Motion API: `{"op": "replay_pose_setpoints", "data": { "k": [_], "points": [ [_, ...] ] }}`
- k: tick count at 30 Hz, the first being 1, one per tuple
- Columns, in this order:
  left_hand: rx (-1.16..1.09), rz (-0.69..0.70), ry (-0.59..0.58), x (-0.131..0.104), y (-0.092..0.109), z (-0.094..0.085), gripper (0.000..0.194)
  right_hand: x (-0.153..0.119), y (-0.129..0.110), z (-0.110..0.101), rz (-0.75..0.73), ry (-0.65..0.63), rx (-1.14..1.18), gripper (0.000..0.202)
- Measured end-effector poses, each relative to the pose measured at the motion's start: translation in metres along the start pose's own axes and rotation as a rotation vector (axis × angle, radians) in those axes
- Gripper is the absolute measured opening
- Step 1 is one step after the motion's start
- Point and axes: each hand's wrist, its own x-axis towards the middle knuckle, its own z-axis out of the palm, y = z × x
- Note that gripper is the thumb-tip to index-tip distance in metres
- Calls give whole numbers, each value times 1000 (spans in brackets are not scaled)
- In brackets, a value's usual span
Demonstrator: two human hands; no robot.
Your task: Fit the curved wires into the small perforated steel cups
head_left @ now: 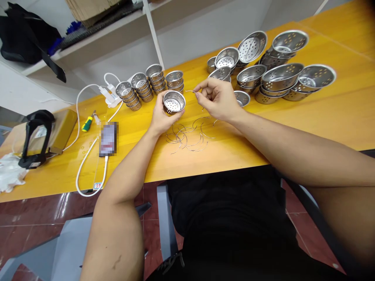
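My left hand (161, 116) is closed round a small perforated metal cup (174, 102), its open top tilted toward me. To the right of the cup, my right hand (216, 97) pinches a thin curved wire (191, 91), whose free end points left at the cup without touching it. Below both hands, several loose curved wires (187, 136) lie tangled on the yellow table (228, 150). Behind the cup stand stacks of similar perforated cups (174, 79). Part of the wire is hidden by my fingers.
Larger perforated metal cups (281, 80) are stacked at the right. On the left are a phone (108, 139) on a white cable, a power strip (113, 96), a green-handled screwdriver (87, 124) and a black strap device (36, 138). A shelf (88, 37) runs behind the table.
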Motion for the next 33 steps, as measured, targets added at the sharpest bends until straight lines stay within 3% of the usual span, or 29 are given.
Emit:
{"op": "replay_pose_setpoints", "data": {
  "k": [11, 15, 21, 25, 33],
  "points": [
    [4, -85, 25, 4, 55, -3, 100, -3, -5, 3, 46, -48, 6, 55],
    [-31, -114, 48, 4, 52, 0, 106, -4, -5, 4, 34, -67, 13, 52],
    [-21, -11, -74, 0, 33, 8, 127, -4, -7, 9, 41, -58, -7, 56],
    [-30, -17, -111, -2, 37, 15, 126, -4, -6, 15, 35, -50, -58, 53],
    [-73, -43, -126, -3, 46, 18, 121, -3, 1, 22, 65, 8, -117, 25]
  ]
}}
